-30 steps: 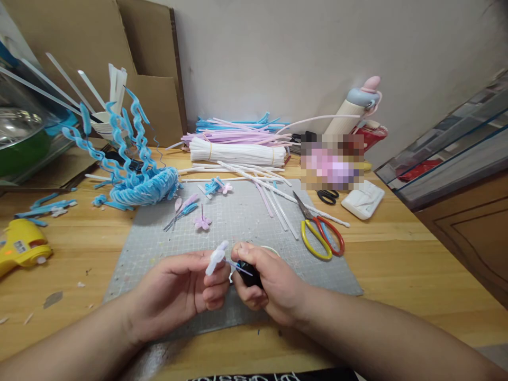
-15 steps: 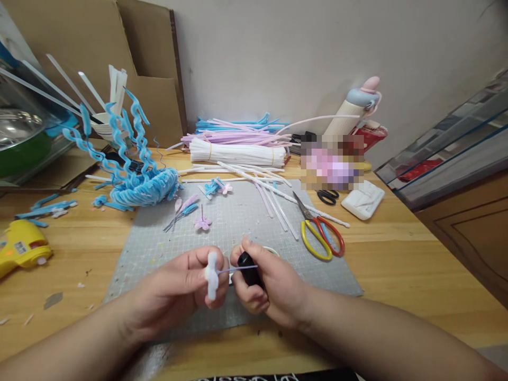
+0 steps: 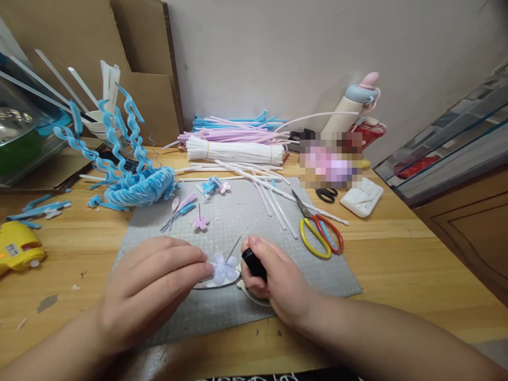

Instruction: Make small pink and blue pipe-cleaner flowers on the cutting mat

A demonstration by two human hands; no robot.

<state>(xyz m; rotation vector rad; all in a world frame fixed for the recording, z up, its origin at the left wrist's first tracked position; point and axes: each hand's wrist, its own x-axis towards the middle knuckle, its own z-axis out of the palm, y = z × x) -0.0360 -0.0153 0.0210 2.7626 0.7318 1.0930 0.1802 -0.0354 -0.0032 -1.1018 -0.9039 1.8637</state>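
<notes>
My left hand [image 3: 154, 291] pinches the edge of a pale lavender fuzzy flower [image 3: 224, 270]; its thin stem points up and to the right. My right hand [image 3: 273, 280] is wrapped round a black handle [image 3: 254, 263]; the rest of that tool is hidden, so I cannot tell its kind. Partly under both hands is a pale, dark-edged flat thing [image 3: 216, 281]. Beyond them on the grey cutting mat [image 3: 325, 280] stands a pink flower [image 3: 200, 223], near blue and pink petals on wire stems [image 3: 182, 207].
Scissors [image 3: 319, 227] with yellow and red handles lie at the mat's right. A blue fuzzy wreath [image 3: 138, 188] with curly strands and a yellow glue gun [image 3: 19, 246] are at left. Bundled white pipe cleaners [image 3: 234, 151] lie at the back; a white case [image 3: 362, 197] sits right.
The lavender flower has turned from edge-on to show its petals, and its stem has swung upward, away from the black handle. My left hand has turned palm down and shifted left.
</notes>
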